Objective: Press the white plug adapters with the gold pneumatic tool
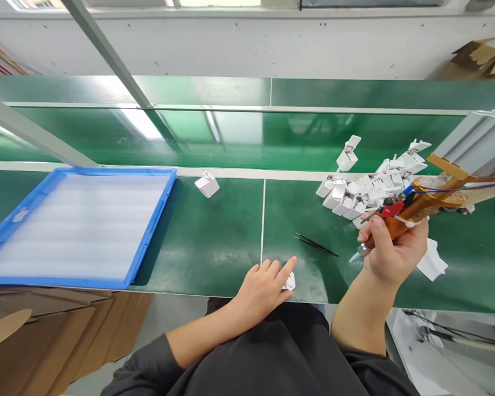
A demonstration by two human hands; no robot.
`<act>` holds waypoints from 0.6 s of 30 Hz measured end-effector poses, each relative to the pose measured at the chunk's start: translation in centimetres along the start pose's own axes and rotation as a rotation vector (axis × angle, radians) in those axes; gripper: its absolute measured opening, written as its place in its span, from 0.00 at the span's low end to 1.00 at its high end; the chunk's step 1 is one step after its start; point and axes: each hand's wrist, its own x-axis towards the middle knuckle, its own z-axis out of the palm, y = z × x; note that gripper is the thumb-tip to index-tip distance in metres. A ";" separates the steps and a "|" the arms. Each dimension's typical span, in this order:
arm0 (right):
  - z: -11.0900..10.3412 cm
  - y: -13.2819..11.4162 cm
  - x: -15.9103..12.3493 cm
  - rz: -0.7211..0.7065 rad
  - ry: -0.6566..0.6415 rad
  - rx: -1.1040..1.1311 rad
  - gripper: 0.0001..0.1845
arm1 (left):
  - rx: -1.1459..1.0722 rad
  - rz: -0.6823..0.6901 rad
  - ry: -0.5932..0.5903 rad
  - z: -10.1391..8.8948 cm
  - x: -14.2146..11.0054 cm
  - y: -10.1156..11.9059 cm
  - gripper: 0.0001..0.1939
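Near the table's front edge, my left hand [268, 283] holds a small white plastic part [290, 281] down between thumb and index finger. Most of that part is hidden under the fingers. My right hand [391, 247] is wrapped round an amber glue dispenser [412, 212] with a red switch and a pale blue tapered nozzle. The nozzle tip points down and left, apart from the white part. Between the two hands lie black tweezers [315, 245] on the green tabletop [226, 236].
Behind my right hand is a heap of small white housings [367, 190]. A single white housing [207, 184] stands left of centre, beside a blue-rimmed tray [148, 231] with a whitish lining. Crumpled white paper [433, 261] lies at right. Cardboard [86, 330] stands below the tray.
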 end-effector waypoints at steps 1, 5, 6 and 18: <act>-0.1 0.0 0.0 0.006 0.007 -0.003 0.17 | 0.016 0.012 0.008 -0.1 0.2 -0.5 0.29; -0.2 0.2 0.0 0.035 0.003 -0.025 0.17 | 0.079 -0.123 0.157 -1.2 2.3 -5.5 0.27; -0.3 0.2 0.0 0.044 0.003 -0.027 0.17 | 0.106 -0.187 0.204 -1.7 3.0 -7.4 0.27; -0.5 0.9 -0.2 0.086 -0.026 -0.005 0.15 | 0.133 -0.584 0.478 -3.4 6.7 -23.2 0.24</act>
